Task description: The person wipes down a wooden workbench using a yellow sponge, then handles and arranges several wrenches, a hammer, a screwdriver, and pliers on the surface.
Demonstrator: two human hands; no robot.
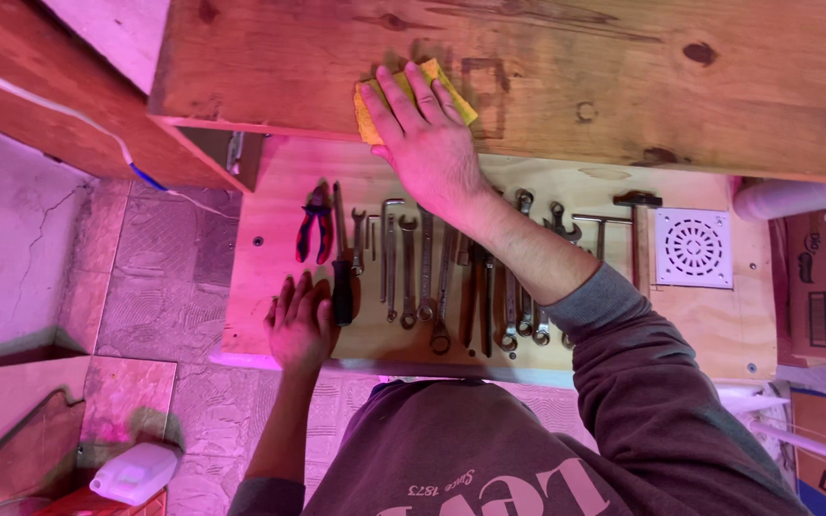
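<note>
My right hand (424, 139) presses flat on a yellow cloth (371, 117) against a wooden shelf (623, 76) near its lower edge. Below it a plywood board (279, 191) carries a row of tools: red-handled pliers (315, 225), a dark-handled screwdriver (342, 287), several wrenches (424, 268) and a hammer (635, 215). My left hand (298, 320) rests with fingers spread on the board's lower left part, beside the screwdriver handle, holding nothing.
A white round-patterned drain grate (693, 247) lies on the board's right side. Cardboard boxes (819, 296) stand at the right. A white plastic jug (134, 472) sits on the tiled floor at lower left, near a wooden panel (31, 86).
</note>
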